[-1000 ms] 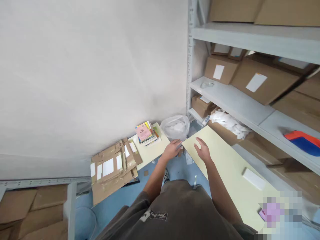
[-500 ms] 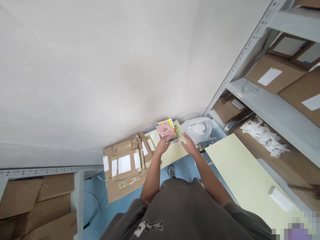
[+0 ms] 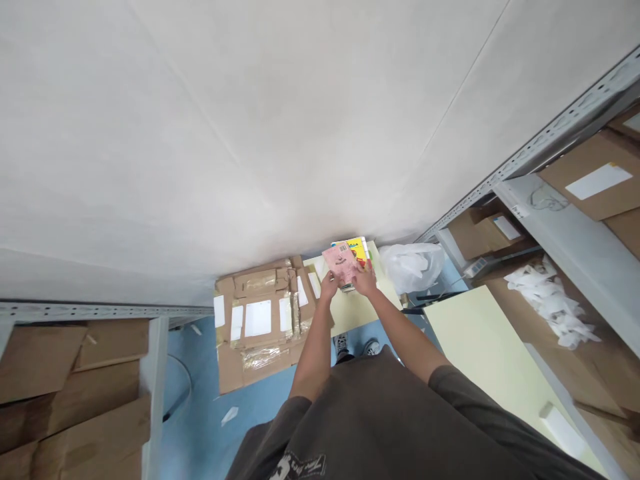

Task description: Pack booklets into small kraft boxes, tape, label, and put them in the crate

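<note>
A stack of colourful books lies on a small pale yellow table against the white wall. The top book is pink, with a yellow one showing behind it. My left hand grips the stack's near left edge. My right hand grips its near right side, fingers closed on the books. Both arms reach forward from my dark brown shirt.
Flattened cardboard boxes with white labels lie on the blue floor left of the table. A white plastic bag sits to the right. A long pale yellow tabletop runs along grey shelving holding cardboard boxes. More cardboard is stacked at lower left.
I stepped from the long table towards the corner. Both hands moved from the table's end to the book stack and closed on it. The view turned left and tilted.
</note>
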Available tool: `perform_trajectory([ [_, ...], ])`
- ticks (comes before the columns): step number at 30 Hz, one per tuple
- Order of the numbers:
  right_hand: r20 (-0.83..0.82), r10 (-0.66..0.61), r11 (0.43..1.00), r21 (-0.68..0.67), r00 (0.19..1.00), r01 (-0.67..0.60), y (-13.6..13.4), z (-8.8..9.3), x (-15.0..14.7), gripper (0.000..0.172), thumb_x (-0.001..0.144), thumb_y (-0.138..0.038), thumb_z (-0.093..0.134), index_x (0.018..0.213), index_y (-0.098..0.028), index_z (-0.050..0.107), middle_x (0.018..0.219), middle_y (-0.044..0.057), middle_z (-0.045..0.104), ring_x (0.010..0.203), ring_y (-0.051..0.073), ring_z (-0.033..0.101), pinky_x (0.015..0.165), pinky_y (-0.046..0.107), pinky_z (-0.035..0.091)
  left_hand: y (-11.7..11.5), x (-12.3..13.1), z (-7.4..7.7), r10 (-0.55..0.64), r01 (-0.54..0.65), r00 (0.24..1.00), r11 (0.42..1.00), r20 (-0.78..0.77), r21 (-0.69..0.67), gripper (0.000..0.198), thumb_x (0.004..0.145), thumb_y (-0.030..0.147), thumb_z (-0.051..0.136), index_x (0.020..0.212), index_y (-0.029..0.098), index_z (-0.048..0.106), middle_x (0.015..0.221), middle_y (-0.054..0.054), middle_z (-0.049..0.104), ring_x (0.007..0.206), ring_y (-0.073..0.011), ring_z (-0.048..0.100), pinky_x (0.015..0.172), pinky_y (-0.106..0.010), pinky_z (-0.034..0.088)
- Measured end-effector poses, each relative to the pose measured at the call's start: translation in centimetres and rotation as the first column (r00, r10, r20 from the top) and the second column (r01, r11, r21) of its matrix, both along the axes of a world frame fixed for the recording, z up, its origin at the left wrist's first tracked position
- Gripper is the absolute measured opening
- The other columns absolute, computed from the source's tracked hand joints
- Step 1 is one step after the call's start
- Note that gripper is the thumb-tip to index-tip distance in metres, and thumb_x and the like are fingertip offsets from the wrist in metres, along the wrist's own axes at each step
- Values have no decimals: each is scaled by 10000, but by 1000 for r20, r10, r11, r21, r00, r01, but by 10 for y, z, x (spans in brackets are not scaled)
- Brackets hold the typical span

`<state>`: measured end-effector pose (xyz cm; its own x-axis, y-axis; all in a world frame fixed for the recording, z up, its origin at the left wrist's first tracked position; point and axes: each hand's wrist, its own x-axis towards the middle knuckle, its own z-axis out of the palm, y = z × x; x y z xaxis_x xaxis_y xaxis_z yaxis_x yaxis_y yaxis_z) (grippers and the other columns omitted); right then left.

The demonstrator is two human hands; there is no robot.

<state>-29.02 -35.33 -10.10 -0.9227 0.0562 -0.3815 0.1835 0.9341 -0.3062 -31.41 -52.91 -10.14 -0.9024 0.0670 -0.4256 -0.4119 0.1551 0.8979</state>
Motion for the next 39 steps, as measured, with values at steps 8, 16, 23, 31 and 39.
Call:
perform_trajectory([
  [8,-61,-91,946,-316,994,67,10,-7,18,675,952,-309,583,1617,-212,531,1710,126,446,1644,362,262,1302,579,283,-11,-2,-6,147,-148,989,989,31,16,434,725,259,788,1137,178,680,1031,-111,729,905,-228,724,701,-296,590],
  [16,40,-530,403,-867,847,293,54,7,50,829,822,-448,770,1598,-293,524,1580,129,596,1375,317,616,1140,493,509,3,3,43,-218,238,971,920,-97,311,550,729,376,814,1239,234,664,1253,-99,713,1018,-224,709,754,-293,598],
  [23,207,-597,3,-966,775,260,121,62,104,781,700,-431,869,1432,-281,642,1169,79,777,1036,260,734,954,430,583,77,20,99,-527,540,837,754,-147,373,763,705,467,907,1376,202,659,1189,-115,767,935,-228,728,749,-312,593],
  [31,100,-823,-12,-987,559,158,243,115,254,581,654,-426,900,1173,-266,693,909,2,739,869,236,702,813,391,586,221,101,126,-638,676,737,681,-224,281,717,764,432,861,1419,200,686,1028,-62,777,901,-205,714,798,-309,573],
  [39,138,-949,-94,-982,285,163,330,140,414,571,656,-357,858,1186,-316,649,880,-44,670,830,204,687,756,350,579,380,200,128,-821,838,534,483,-203,254,838,705,353,841,1503,207,630,1102,-80,764,894,-201,716,767,-306,587],
])
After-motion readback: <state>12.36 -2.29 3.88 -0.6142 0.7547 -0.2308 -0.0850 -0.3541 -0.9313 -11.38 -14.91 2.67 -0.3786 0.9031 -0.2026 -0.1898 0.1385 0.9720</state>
